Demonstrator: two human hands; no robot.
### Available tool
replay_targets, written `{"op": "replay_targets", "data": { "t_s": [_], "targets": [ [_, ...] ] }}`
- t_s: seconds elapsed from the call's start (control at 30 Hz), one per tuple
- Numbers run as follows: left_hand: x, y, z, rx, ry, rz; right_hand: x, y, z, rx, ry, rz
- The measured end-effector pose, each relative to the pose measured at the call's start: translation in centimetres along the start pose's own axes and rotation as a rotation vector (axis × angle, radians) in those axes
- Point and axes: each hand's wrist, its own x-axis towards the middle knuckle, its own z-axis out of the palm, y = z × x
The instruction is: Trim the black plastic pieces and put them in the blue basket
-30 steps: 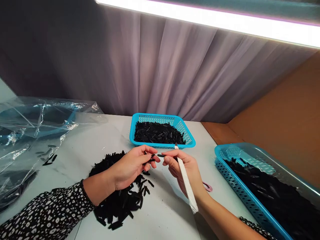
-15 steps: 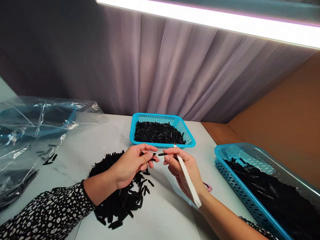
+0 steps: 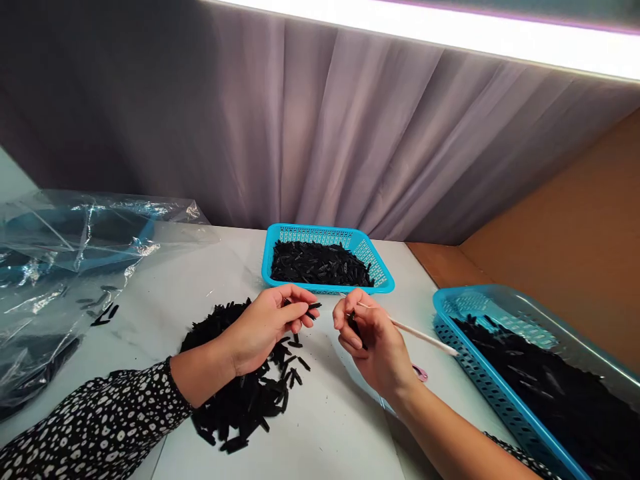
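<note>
My left hand (image 3: 265,327) pinches small, narrow black pieces (image 3: 315,307) between thumb and fingers, their ends sticking out to the right. Beneath it, a heap of the same black pieces (image 3: 250,403) lies on the white table. My right hand (image 3: 380,350) is curled a short gap away, closed on a slim white-handled tool (image 3: 425,335) whose handle slants out to the right. The tool's tip is thin and hard to make out. More black pieces (image 3: 355,328) rest in the right palm, partly covered by the fingers.
A blue basket (image 3: 389,283) of black pieces stands behind the hands. Another blue basket (image 3: 440,303) at the right is filled too. Clear plastic bags (image 3: 125,247) lie at the left. Something pink (image 3: 421,373) sits by the right wrist. A grey curtain (image 3: 320,133) hangs behind.
My right hand has turned and drawn slightly away from the left. The white tool has swung from pointing down toward me to slanting right. A black piece at the right fingertips no longer shows there.
</note>
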Motion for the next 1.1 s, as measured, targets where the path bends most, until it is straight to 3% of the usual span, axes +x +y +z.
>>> {"op": "replay_targets", "data": {
  "t_s": [0.2, 0.4, 1.1],
  "targets": [
    [-0.2, -0.2, 0.2, 0.096, -0.014, 0.054, -0.3, 0.5, 0.6, -0.189, 0.027, 0.085],
    [0.0, -0.6, 0.0, 0.187, -0.033, 0.163, -0.5, 1.0, 0.6, -0.265, 0.028, 0.040],
    [0.0, -0.4, 0.1, 0.241, -0.061, 0.139, -0.5, 0.8, 0.4, -0.199, 0.053, 0.061]
  ]
}}
